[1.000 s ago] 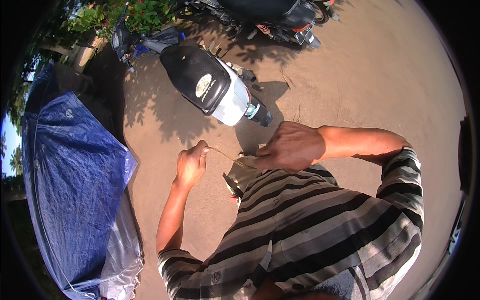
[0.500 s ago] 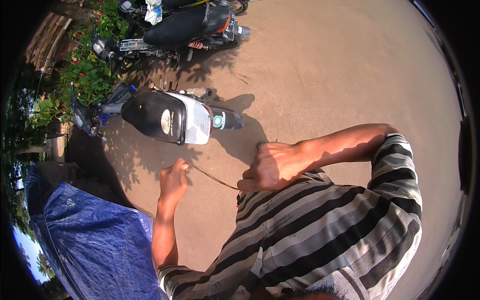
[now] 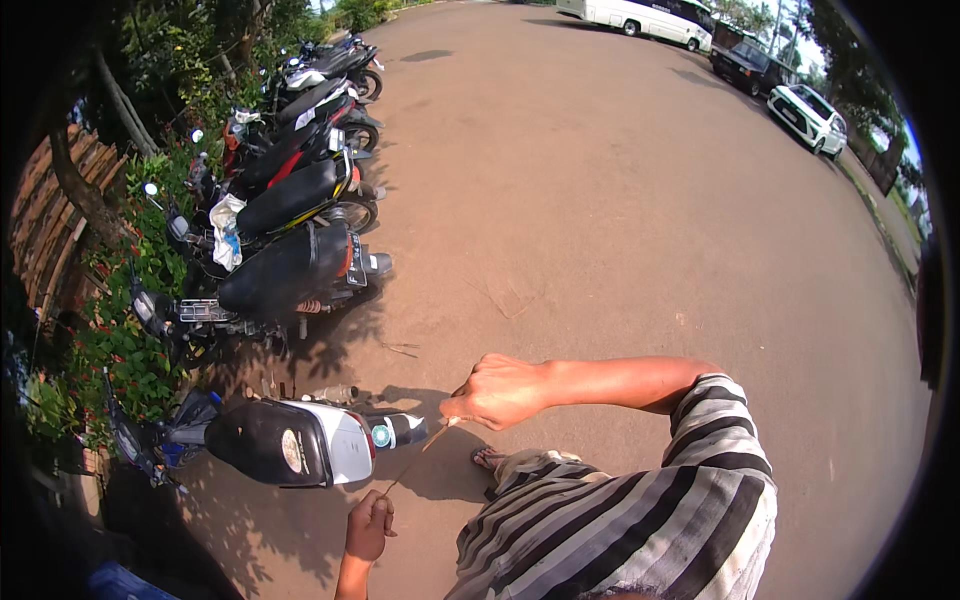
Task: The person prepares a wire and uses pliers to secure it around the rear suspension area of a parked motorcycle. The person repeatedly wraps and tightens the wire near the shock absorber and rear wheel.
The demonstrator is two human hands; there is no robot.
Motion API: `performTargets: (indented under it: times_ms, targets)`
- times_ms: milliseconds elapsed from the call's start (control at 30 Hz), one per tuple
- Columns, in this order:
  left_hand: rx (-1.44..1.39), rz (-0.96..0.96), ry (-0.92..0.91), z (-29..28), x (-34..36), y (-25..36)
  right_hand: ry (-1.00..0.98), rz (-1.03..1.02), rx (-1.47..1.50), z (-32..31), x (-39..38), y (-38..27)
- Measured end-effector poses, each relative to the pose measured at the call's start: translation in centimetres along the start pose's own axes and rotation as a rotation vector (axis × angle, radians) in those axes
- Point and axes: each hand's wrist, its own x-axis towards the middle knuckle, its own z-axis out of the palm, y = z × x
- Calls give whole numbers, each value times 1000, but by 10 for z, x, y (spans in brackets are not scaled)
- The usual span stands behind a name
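A thin brown strand (image 3: 412,463) runs taut and slanting between my two hands; its material is hard to make out. My left hand (image 3: 369,526), lower in the view, is closed in a pinch on one end. Farther out and to the right, my right hand (image 3: 497,392) is closed on the other end, thumb side toward the strand. Just left of the hands stands a parked motorcycle with a black seat (image 3: 262,440) and a white tail (image 3: 350,445).
A row of motorcycles (image 3: 285,270) lines the left side beside green plants (image 3: 130,345). Brown pavement (image 3: 580,230) stretches ahead. A white bus (image 3: 640,15), a dark vehicle (image 3: 748,68) and a white car (image 3: 808,115) are far off. Part of a blue tarp (image 3: 130,582) shows at lower left.
My view has tilted up, bringing in more motorcycles and the distant vehicles. My right hand is now raised farther out than my left, and the strand, earlier sagging, is now straight.
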Motion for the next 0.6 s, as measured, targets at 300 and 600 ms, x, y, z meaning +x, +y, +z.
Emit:
performTargets:
  times_ms: [300,600]
  targets:
    - [587,668,139,15,-25,94,54,19,-270,-46,3,3]
    - [1021,835,-20,-16,-40,128,17,-99,-418,-44,-2,-27]
